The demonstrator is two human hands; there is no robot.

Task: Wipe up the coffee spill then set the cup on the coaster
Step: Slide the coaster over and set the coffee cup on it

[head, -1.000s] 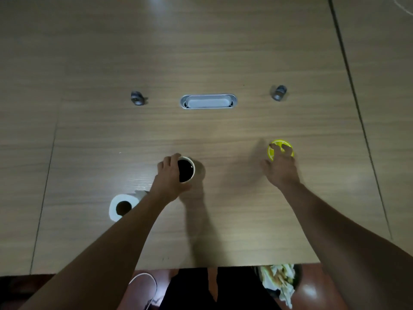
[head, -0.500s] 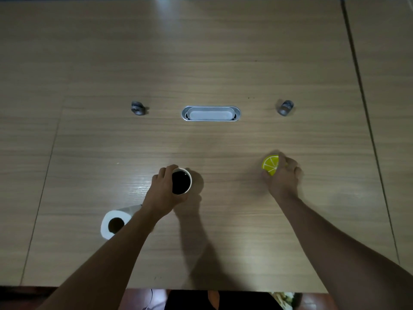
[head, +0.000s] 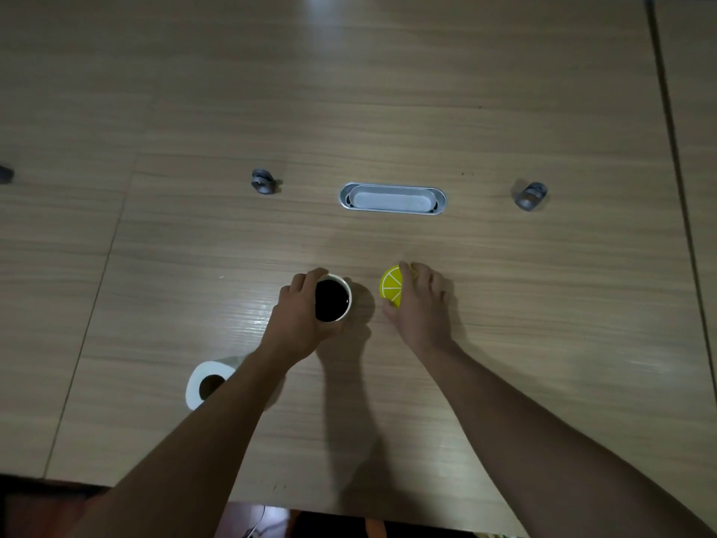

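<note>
A white cup (head: 333, 299) full of dark coffee is near the middle of the wooden table (head: 388, 110), and my left hand (head: 298, 324) is wrapped around its left side. Just to its right, my right hand (head: 417, 308) grips a round yellow lemon-slice coaster (head: 392, 285), tilted up on edge with its face toward the cup. Cup and coaster are a short gap apart. I see no coffee spill on the wood.
A roll of white tissue paper (head: 209, 382) lies by my left forearm. A metal cable grommet (head: 392, 198) is set into the table beyond my hands, flanked by two small metal fittings (head: 263, 181) (head: 529, 195). The table's front edge runs below my arms.
My right hand has carried the coaster leftward from the right side of the table to right beside the cup. My left hand has stayed on the cup.
</note>
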